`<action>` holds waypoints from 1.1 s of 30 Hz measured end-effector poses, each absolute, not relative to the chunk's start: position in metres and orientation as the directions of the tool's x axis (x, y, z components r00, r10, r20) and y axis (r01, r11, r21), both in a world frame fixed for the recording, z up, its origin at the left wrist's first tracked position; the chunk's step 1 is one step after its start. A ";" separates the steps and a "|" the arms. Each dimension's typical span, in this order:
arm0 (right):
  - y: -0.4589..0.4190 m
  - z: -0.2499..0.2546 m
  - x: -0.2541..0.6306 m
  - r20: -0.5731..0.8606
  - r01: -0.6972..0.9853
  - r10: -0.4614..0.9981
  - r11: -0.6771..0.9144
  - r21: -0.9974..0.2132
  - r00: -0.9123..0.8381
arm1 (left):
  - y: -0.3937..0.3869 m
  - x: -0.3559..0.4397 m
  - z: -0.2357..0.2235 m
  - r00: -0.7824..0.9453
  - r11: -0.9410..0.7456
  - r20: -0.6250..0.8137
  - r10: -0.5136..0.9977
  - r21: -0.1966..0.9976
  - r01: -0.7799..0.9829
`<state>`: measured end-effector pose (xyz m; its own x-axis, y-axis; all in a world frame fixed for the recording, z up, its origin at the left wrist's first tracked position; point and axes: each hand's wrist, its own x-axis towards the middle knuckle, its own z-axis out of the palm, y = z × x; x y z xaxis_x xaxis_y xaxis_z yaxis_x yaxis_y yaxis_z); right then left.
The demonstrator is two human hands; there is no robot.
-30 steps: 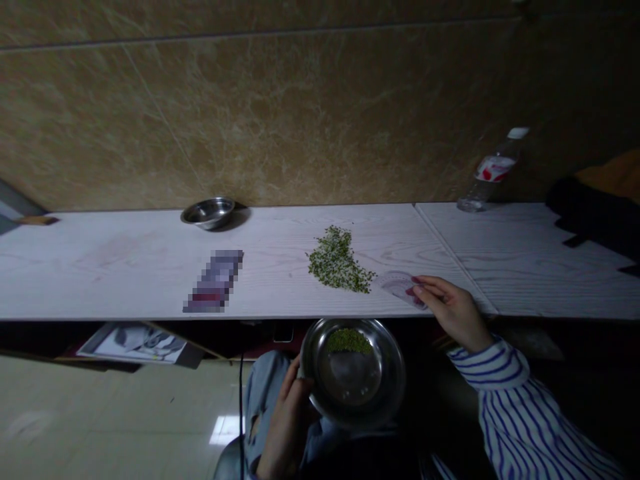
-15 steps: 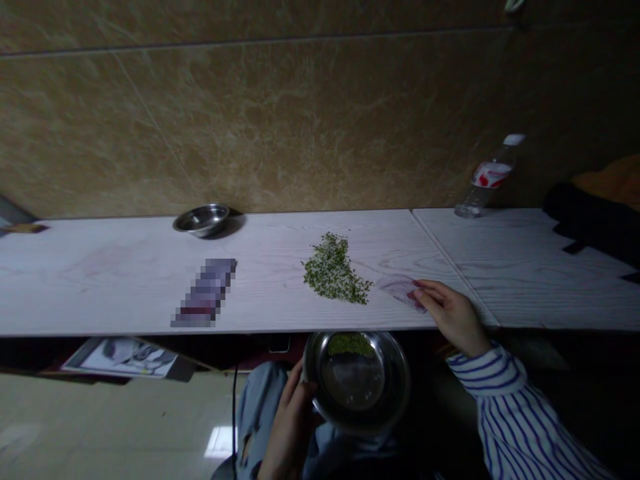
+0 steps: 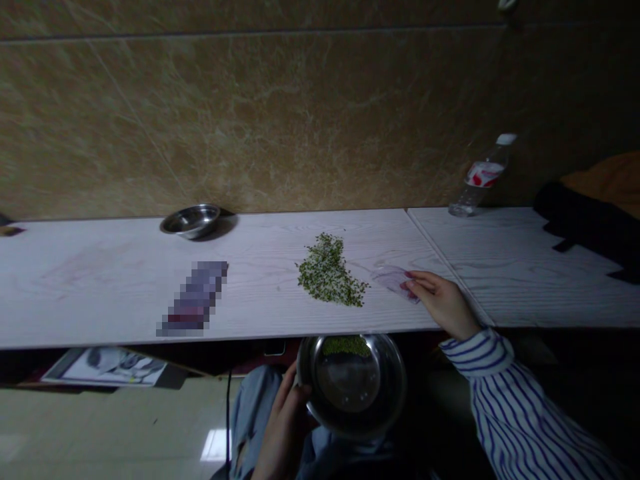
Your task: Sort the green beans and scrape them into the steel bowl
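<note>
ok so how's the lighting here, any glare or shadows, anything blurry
Head view: dim, darkest below the counter; same head view: bright glare on the floor, a shadow just right of the small metal bowl; head view again: the clear plastic piece in the right hand looks faint against the pale surface, and a flat item is pixelated.

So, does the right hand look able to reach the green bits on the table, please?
Yes, most likely: the right hand is over the table, near the bits, and only the protractor it holds shows between them.
</note>
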<state>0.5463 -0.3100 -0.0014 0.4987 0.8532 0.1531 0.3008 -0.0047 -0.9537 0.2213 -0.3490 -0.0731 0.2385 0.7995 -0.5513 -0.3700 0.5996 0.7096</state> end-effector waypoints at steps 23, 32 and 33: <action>-0.309 0.003 0.514 0.124 0.323 0.920 -0.003 -0.946 0.372 | -0.355 0.224 -0.064 0.191 0.597 -0.575 0.795 0.687 -0.415; -0.310 0.002 0.525 0.128 0.349 0.897 -0.031 -0.937 0.423 | -0.357 0.225 -0.059 0.191 0.612 -0.593 0.782 0.673 -0.415; -0.311 0.001 0.524 0.124 0.345 0.902 -0.029 -0.938 0.413 | -0.357 0.225 -0.058 0.192 0.615 -0.596 0.780 0.672 -0.412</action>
